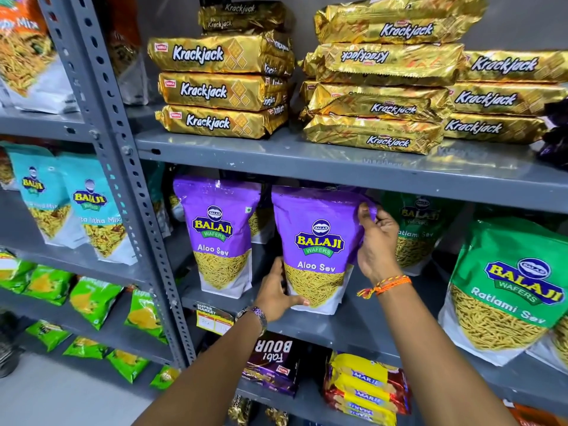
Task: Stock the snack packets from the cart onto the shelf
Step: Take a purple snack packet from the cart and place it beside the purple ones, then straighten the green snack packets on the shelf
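- Grey metal shelving (307,167) fills the view, with perforated uprights and several tiers of packaged snacks.
- On the top tier lie stacks of gold Krackjack packs (221,87), piled flat in three groups.
- On the middle tier stands a purple Aloo Sev packet (316,250), upright at the shelf's front edge, just right of a second purple packet (219,235) of the same kind.
- Left hand (276,293) reaches up from below, forearm angled in from the lower left, a watch at the wrist; its fingers curl around the packet's lower left corner, thumb across the front near the base.
- Right hand (378,241) comes in from the lower right, an orange thread band at the wrist; it clasps the packet's upper right edge, thumb on the front and fingers behind.
- Green Ratlami Sev packets (507,287) stand further right on the same tier, one partly behind the right hand.
- Teal mix packets (92,207) stand in the neighbouring bay at left.
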`<state>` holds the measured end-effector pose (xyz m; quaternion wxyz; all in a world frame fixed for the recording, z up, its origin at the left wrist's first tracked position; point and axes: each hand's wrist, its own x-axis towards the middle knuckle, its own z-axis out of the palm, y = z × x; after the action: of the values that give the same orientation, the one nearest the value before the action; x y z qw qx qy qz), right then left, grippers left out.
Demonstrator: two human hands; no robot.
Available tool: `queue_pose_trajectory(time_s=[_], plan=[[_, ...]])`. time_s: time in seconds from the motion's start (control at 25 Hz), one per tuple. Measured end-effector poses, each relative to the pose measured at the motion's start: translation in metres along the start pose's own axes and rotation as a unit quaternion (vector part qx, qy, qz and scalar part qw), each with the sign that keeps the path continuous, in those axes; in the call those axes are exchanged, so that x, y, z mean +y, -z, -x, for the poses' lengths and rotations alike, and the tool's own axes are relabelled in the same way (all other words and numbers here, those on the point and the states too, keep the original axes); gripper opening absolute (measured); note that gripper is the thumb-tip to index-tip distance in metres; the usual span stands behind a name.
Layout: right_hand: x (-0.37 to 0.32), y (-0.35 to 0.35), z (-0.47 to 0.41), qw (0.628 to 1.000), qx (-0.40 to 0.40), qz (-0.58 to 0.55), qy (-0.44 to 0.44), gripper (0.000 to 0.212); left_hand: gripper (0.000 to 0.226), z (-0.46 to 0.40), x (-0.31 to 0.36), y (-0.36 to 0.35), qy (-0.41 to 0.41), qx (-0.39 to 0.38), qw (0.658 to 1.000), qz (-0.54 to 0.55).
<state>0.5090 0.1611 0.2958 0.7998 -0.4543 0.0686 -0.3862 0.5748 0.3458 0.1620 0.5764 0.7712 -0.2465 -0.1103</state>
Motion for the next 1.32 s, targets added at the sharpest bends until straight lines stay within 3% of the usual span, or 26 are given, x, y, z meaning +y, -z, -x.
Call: queue_pose_trajectory(time_s=[0.32,0.4,0.48,0.56,0.64,0.68,0.8,0.92,1.04,1.24,1.32], plan=[[-0.006,0.001,0.007,1.000,-0.002,0.001,0.017,0.020,0.096,-0.001,-0.002,-0.003,0.001,-0.004,1.000,-0.001],[-0.011,0.005,0.010,1.000,-0.024,0.010,-0.007,0.007,0.107,0.002,-0.005,-0.004,0.002,-0.003,1.000,-0.008],[-0.020,0.023,0.015,0.998,-0.039,0.034,-0.040,0.020,0.116,0.016,0.002,-0.009,0.011,0.047,0.999,-0.010],[-0.037,0.055,0.034,0.995,-0.016,0.084,-0.041,0.034,0.096,0.043,0.023,-0.020,0.040,0.166,0.985,-0.009],[-0.053,0.105,0.068,0.987,0.088,0.132,0.002,0.039,0.060,0.072,0.052,-0.044,0.038,0.256,0.965,0.043],[-0.061,0.133,0.088,0.976,0.156,0.148,0.029,0.037,0.051,0.082,0.063,-0.061,0.034,0.253,0.965,0.064],[-0.067,0.199,0.128,0.936,0.298,0.174,0.068,0.043,0.040,0.084,0.083,-0.122,0.048,0.112,0.985,0.119],[-0.073,0.238,0.132,0.919,0.335,0.202,0.056,0.045,0.042,0.068,0.095,-0.186,0.067,-0.028,0.992,0.105],[-0.083,0.264,0.123,0.925,0.281,0.256,-0.006,0.062,0.065,0.045,0.114,-0.233,0.092,-0.117,0.983,0.110],[-0.087,0.306,0.101,0.909,0.146,0.391,-0.021,0.074,0.059,0.022,0.122,-0.281,0.092,-0.194,0.961,0.172],[-0.085,0.308,0.096,0.900,0.112,0.421,-0.026,0.070,0.071,0.018,0.109,-0.291,0.099,-0.187,0.957,0.199]])
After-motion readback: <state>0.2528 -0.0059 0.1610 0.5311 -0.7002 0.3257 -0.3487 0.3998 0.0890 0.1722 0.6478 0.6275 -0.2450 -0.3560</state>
